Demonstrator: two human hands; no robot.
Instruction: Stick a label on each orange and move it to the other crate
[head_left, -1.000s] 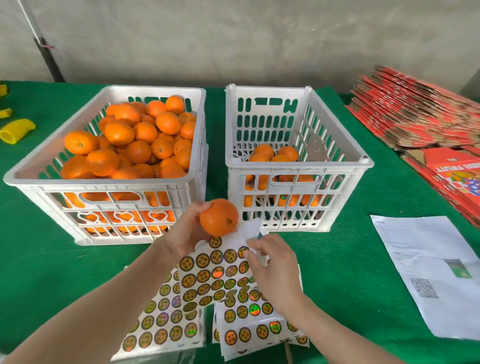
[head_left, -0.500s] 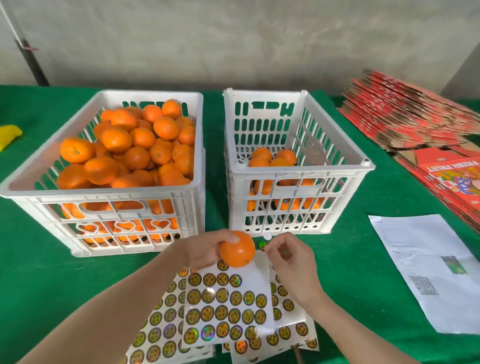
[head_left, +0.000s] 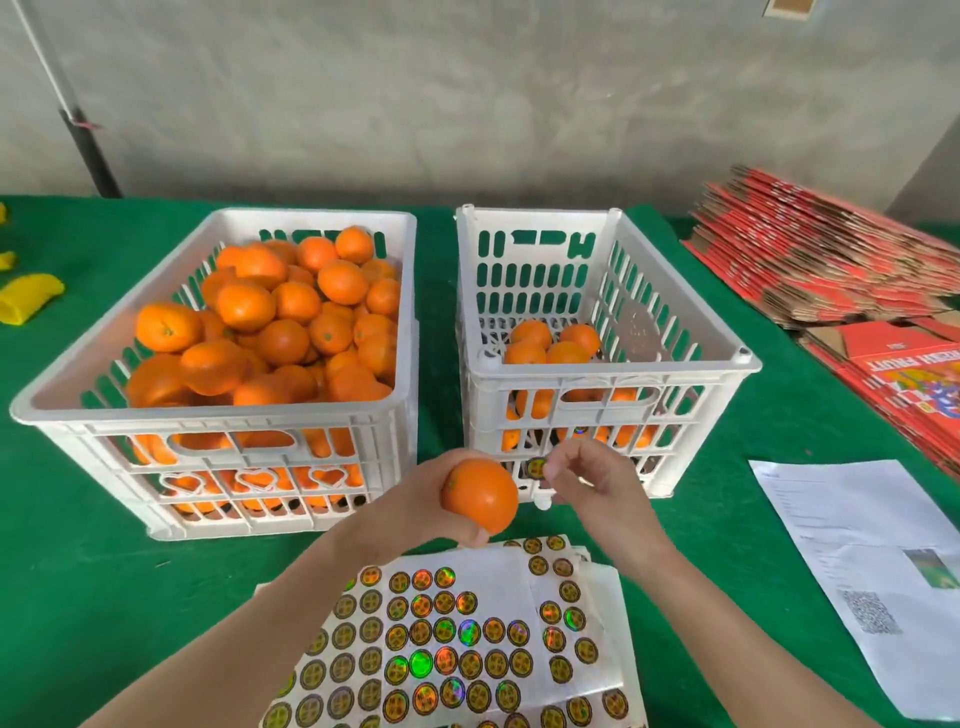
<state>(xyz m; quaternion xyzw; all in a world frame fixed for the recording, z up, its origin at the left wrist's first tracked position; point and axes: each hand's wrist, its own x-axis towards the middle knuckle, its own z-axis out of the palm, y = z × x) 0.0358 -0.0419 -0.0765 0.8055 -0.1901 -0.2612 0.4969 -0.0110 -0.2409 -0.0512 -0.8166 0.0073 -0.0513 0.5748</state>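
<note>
My left hand (head_left: 415, 501) grips one orange (head_left: 480, 496) in the air, just in front of the gap between the two white crates. Right beside it, my right hand (head_left: 592, 478) pinches a small round label (head_left: 536, 467) at its fingertips, close to the orange but apart from it. The left crate (head_left: 208, 415) is heaped with oranges (head_left: 291, 327). Only a few oranges (head_left: 550, 343) lie in the bottom of the right crate (head_left: 618, 371). Sheets of round holographic labels (head_left: 467, 639) lie on the green cloth below my hands.
A printed paper sheet (head_left: 872, 566) lies on the cloth at the right. Stacks of flattened red cartons (head_left: 831, 260) fill the far right. Yellow pieces (head_left: 28, 296) lie at the left edge, and a dark pole (head_left: 88, 150) leans on the wall behind.
My right hand has come up off the label sheet with a label pinched in it. Both hands and the orange now sit higher, in front of the crates.
</note>
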